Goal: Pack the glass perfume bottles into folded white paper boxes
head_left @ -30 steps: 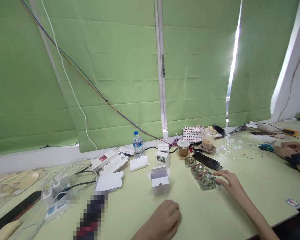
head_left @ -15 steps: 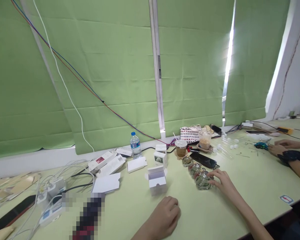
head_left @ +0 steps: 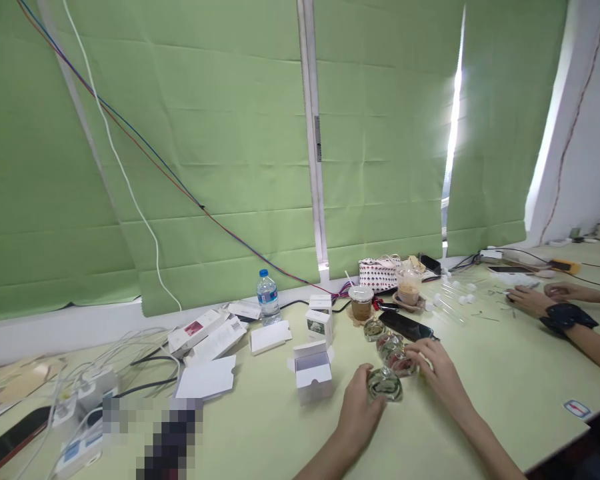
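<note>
A row of small clear glass jars (head_left: 387,345) runs across the pale green table (head_left: 490,393). The nearest jar (head_left: 386,385) sits between my hands. My left hand (head_left: 360,407) grips its left side with thumb and fingers. My right hand (head_left: 437,373) rests just right of it, fingers curled against the jar and the row behind it. An open white box (head_left: 313,371) stands just left of my left hand.
Behind the jars lie a black phone (head_left: 405,326), a coffee cup (head_left: 361,302), a water bottle (head_left: 267,297) and several white boxes (head_left: 215,337). Cables and chargers (head_left: 85,393) crowd the left. Another person's hands (head_left: 540,298) work at the far right. Green blinds (head_left: 220,147) back the table.
My left hand moved right from the bare table and took hold of the nearest jar. My right hand slid in closer to the jars. The view shifted slightly right.
</note>
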A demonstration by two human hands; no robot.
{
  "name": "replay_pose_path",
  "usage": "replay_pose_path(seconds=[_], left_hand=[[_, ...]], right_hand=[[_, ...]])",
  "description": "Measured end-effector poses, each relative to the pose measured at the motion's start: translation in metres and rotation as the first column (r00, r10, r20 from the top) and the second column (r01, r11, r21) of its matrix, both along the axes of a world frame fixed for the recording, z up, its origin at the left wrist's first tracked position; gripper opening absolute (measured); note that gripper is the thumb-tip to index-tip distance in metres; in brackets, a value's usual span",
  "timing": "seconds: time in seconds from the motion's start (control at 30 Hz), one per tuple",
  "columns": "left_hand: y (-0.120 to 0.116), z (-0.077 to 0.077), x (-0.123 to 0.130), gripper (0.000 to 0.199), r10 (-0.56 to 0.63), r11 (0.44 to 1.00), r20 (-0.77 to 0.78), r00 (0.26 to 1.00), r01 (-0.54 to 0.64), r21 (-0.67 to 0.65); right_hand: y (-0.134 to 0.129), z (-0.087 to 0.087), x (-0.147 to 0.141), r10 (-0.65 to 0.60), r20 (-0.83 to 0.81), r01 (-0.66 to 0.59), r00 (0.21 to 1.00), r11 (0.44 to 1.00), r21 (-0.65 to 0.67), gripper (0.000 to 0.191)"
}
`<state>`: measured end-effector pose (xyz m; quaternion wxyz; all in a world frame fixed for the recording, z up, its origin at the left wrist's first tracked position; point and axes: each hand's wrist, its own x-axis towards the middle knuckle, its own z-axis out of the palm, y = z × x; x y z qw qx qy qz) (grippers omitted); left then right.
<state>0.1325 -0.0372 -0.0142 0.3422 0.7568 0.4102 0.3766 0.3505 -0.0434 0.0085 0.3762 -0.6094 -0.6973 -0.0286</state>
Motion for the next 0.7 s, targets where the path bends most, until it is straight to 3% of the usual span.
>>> replay_pose_path(seconds=[0.1,0.23,0.47,0.7], left_hand=[[0.007,0.004,0.007,0.024,0.029,0.999,0.04,0.999,-0.028,-0.033],[0.011,0.006,0.003,0.021,0.119,0.993,0.067,0.991,-0.117,-0.031],[0.015,0.003,-0.002,0.018,0.22,0.975,0.099,0.97,-0.216,-0.051],[0.036,0.004,0.004,0.022,0.293,0.956,0.158,0.943,-0.285,-0.068]], right_hand=[[0.016,0.027,0.008,-0.083,0.118,0.098,0.99,0.987,-0.126,0.037],[0.038,0.051,0.001,-0.053,0.258,0.118,0.965,0.963,-0.244,0.025],[0.055,0.059,-0.023,-0.044,0.505,0.276,0.862,0.877,-0.394,0.019],[0.052,0.069,-0.04,0.088,0.608,0.201,0.789,0.898,-0.391,0.026]])
